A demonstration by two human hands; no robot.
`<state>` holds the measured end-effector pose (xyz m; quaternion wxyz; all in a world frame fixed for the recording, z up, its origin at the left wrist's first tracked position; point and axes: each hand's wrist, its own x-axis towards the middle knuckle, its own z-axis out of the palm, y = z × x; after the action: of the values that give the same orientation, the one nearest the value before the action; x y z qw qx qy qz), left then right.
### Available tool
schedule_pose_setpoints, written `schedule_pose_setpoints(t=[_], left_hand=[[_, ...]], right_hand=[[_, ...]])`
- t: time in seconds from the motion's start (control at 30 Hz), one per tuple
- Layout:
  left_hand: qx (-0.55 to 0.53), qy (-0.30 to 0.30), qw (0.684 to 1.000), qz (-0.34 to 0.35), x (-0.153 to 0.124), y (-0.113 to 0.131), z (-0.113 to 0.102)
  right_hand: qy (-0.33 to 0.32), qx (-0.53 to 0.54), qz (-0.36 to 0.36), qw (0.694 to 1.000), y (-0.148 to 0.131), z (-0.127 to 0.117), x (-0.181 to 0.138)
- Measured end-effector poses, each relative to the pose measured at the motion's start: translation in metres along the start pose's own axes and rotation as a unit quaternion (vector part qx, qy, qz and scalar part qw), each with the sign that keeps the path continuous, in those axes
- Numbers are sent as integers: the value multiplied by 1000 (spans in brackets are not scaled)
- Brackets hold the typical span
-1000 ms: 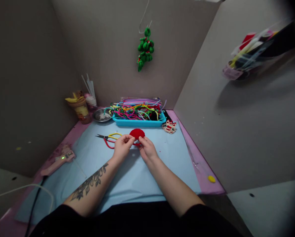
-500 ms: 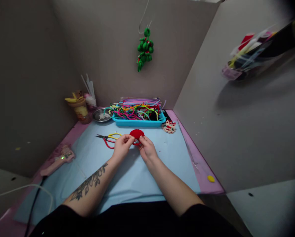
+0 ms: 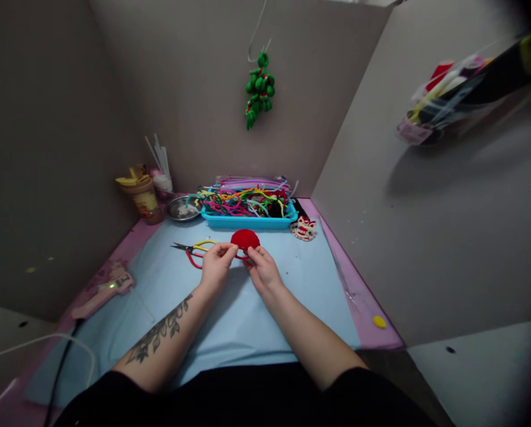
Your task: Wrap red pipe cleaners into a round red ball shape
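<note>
A round red piece (image 3: 245, 238), apparently fuzzy chenille work with a thin red strand along its lower edge, is held up between both hands. My left hand (image 3: 216, 265) pinches its lower left edge or the strand there. On the opposite side, my right hand (image 3: 264, 270) grips the lower right edge between thumb and fingers. Scissors (image 3: 196, 247) with one yellow and one red handle lie just beyond my left hand, partly covered by it, blades pointing left. Everything is over a pale blue sheet (image 3: 309, 308).
A blue tray (image 3: 250, 223) of colourful chenille stems stands at the back, beside a metal bowl (image 3: 183, 209) and cups of sticks (image 3: 145, 198). A pink glue gun (image 3: 109, 290) lies left. A small knitted-looking face (image 3: 303, 228) is right; a green ornament (image 3: 260, 89) hangs above.
The red piece has shifted slightly left, and more of its round face shows. Both hands have moved a little with it, keeping their pinches at its lower edge.
</note>
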<state>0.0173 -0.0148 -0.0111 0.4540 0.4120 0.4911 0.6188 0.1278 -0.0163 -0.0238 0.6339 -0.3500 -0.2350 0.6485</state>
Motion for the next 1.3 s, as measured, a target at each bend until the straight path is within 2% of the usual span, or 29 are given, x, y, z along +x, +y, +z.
schedule_pose_setpoints(t=[0.17, 0.3, 0.4, 0.53, 0.7, 0.83, 0.97, 1.03, 1.13, 1.2, 1.3], left_hand=[[-18, 16, 1000, -2, 2, -1, 0], [-93, 11, 994, -50, 2, 1, 0], [-111, 7, 992, -67, 4, 3, -2], [-98, -6, 994, -51, 3, 5, -3], [-83, -35, 996, -28, 0, 6, -1], [-111, -32, 991, -66, 3, 2, -1], [-169, -4, 978, -123, 10, -2, -4], [-194, 0, 970, -144, 12, -3, -4], [-228, 8, 959, -168, 12, -4, -3], [-239, 12, 954, -183, 10, -4, 0], [-250, 3, 946, -207, 6, -3, 3]], right_hand=[[-8, -9, 14, 1000, 3, 0, -1], [-6, 6, 29, 1000, 5, -3, 2], [-1, 15, 31, 999, 5, -6, 5], [-7, 15, 10, 1000, 3, -7, 7], [-54, 31, 6, 998, 0, -5, 7], [-71, 22, -12, 997, -4, -4, 6], [-40, 41, -20, 998, -5, -4, 3], [-35, 11, -10, 999, -3, -4, 3], [-73, -76, -5, 994, 3, -3, 2], [-92, -117, -33, 988, 7, -2, 2], [-78, -140, -81, 984, 12, -1, 4]])
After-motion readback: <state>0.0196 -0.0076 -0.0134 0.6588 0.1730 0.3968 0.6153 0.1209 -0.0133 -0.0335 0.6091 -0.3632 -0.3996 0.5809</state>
